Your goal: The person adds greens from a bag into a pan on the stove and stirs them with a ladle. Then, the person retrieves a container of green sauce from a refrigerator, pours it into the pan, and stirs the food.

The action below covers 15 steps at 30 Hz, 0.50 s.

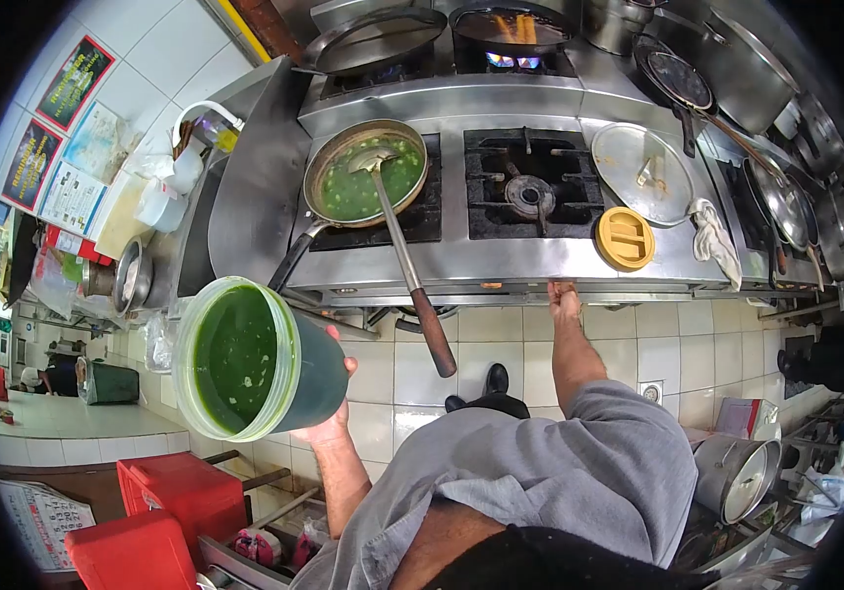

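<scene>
A clear plastic tub [299, 359] of dark green liquid is in my left hand [329, 423], tilted so its open mouth faces left. At the stove's front edge, my right hand [565, 303] has its fingers curled against the panel under the rim; what they grip there is hidden. On the left front burner stands a frying pan [420, 187] of green sauce with pale lumps. A ladle [397, 231] rests in it, its wooden handle sticking out past the stove edge. A yellow round lid [626, 239] lies right of the bare front burner [530, 187].
At the back, one pan [481, 29] with rolled food sits over a blue flame, beside another dark pan [373, 44]. A large round metal lid [629, 162] and a white cloth [715, 241] lie at right. Red bins [171, 492] stand lower left.
</scene>
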Available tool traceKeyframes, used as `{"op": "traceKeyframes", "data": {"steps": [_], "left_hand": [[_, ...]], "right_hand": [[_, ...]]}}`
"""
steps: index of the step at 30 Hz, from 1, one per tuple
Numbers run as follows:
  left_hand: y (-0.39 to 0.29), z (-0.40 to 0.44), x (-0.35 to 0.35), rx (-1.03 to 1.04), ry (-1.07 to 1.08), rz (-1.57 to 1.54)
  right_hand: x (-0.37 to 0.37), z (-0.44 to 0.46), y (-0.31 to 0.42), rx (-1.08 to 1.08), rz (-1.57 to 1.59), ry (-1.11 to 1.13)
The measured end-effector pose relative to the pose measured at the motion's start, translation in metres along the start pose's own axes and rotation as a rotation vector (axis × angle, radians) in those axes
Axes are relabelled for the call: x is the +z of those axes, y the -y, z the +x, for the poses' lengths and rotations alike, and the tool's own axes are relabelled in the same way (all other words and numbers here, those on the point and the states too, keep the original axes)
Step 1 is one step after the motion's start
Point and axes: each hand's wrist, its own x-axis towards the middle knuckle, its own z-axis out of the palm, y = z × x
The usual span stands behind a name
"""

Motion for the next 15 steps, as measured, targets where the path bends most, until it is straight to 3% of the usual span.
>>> {"op": "traceKeyframes", "data": {"steps": [4,15], "left_hand": [[0.003,-0.001,0.002,0.029,-0.118,-0.045],[0.006,0.000,-0.001,0.006,-0.092,-0.019]], "right_hand": [[0.001,-0.003,0.002,0.018,-0.007,0.001],[0.004,-0.025,0.007,0.098,-0.037,-0.010]]}}
